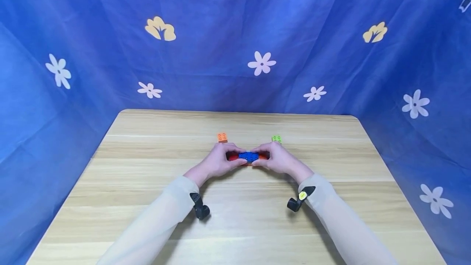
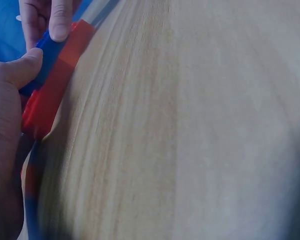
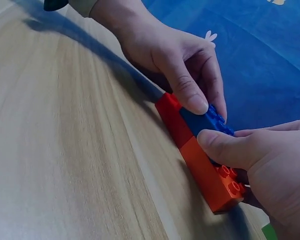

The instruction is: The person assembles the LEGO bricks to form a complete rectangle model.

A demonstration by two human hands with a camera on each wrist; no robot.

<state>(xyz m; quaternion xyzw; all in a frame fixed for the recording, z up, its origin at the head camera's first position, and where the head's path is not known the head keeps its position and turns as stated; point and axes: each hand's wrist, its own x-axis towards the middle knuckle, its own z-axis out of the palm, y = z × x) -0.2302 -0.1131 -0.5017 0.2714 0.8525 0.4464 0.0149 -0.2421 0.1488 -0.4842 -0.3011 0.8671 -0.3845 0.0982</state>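
A blue toy building brick lies across the tops of a red brick and an orange brick, which stand end to end on the table. My left hand pinches the blue brick from the left, above the red one. From the right, my right hand pinches the same blue brick over the orange one. Both thumbs press along its near side. Studs of the orange brick show beside the right thumb in the right wrist view. The far fingers are partly hidden.
Behind the left hand sits a small orange brick. A light green brick stands behind the right hand, partly covered by it. The wooden table backs onto a blue patterned curtain.
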